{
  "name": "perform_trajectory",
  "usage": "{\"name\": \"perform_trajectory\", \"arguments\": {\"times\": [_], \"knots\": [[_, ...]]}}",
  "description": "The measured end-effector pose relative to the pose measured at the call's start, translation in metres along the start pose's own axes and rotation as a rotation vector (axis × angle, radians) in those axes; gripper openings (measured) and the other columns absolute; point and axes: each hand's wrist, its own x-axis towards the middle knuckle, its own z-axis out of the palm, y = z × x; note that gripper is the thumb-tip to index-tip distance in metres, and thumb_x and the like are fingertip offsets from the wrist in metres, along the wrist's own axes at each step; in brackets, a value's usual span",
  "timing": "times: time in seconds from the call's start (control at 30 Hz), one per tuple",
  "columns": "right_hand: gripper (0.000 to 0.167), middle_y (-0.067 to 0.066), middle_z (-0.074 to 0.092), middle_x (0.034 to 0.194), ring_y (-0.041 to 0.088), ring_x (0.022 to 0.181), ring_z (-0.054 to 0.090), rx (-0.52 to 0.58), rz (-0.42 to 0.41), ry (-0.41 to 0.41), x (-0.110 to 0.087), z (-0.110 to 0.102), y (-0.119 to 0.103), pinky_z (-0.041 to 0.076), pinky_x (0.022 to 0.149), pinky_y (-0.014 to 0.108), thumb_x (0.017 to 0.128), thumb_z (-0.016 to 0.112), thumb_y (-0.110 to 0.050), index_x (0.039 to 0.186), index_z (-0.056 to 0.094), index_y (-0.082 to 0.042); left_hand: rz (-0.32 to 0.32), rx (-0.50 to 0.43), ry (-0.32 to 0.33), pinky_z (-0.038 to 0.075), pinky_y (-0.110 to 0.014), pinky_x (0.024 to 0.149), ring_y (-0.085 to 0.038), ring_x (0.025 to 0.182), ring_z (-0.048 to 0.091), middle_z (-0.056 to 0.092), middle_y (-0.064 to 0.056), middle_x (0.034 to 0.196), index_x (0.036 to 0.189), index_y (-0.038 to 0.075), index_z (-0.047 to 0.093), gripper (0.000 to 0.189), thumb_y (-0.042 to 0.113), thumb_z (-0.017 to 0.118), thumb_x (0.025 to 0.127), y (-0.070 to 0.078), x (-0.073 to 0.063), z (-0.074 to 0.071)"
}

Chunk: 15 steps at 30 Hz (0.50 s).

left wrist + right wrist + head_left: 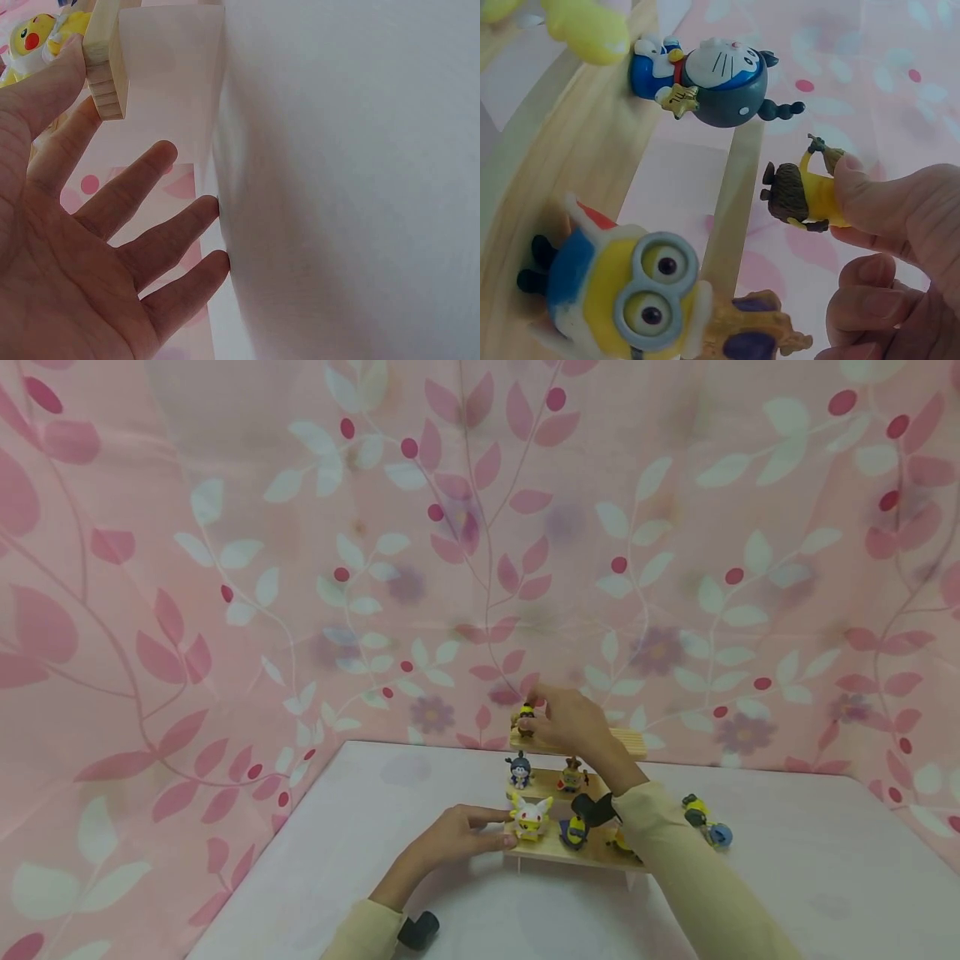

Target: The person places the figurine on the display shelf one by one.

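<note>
My right hand pinches a yellow Minion figure with a brown shaggy skirt at the left end of the top tier. Whether its feet touch the board, I cannot tell. With thumb and index finger, my left hand grips the left end of the lowest board of a three-tier wooden display stand; its other fingers are spread. On the middle tier stand a Doraemon figure and a crowned Minion figure. The lowest tier bears a white-hooded Pikachu figure, a caped Minion and another figure partly hidden by my right arm.
Right of the stand, a yellow and black figure and a blue rounded piece lie on the white-covered table. A pink curtain with leaf patterns hangs behind the table.
</note>
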Motion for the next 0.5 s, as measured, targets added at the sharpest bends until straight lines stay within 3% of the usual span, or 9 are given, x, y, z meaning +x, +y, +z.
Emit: {"name": "perform_trajectory", "arguments": {"times": [0.37,0.5], "knots": [[0.033,-0.001,0.059,0.074,0.017,0.056,0.05,-0.031,0.03,0.001,-0.0022,0.0001,-0.0023,0.039,0.045,0.03,0.087,0.075,-0.043,0.109,0.064,-0.022,-0.004,0.011,-0.001,0.046,-0.052,0.099,-0.029,0.123,0.057,0.066,0.002,0.126,0.124,0.026,0.071,0.045,0.05,0.074,0.086,0.0011,0.0004,-0.0005],[0.034,-0.001,0.061,0.08,0.018,0.06,0.054,-0.043,0.031,-0.008,-0.0038,-0.0006,-0.0025,0.042,0.047,0.032,0.085,0.076,-0.044,0.106,0.063,-0.021,-0.005,0.014,0.002,0.046,-0.052,0.099,-0.029,0.122,0.057,0.066,0.002,0.126,0.124,0.026,0.071,0.046,0.05,0.074,0.085,0.0003,0.0001,0.0]]}}
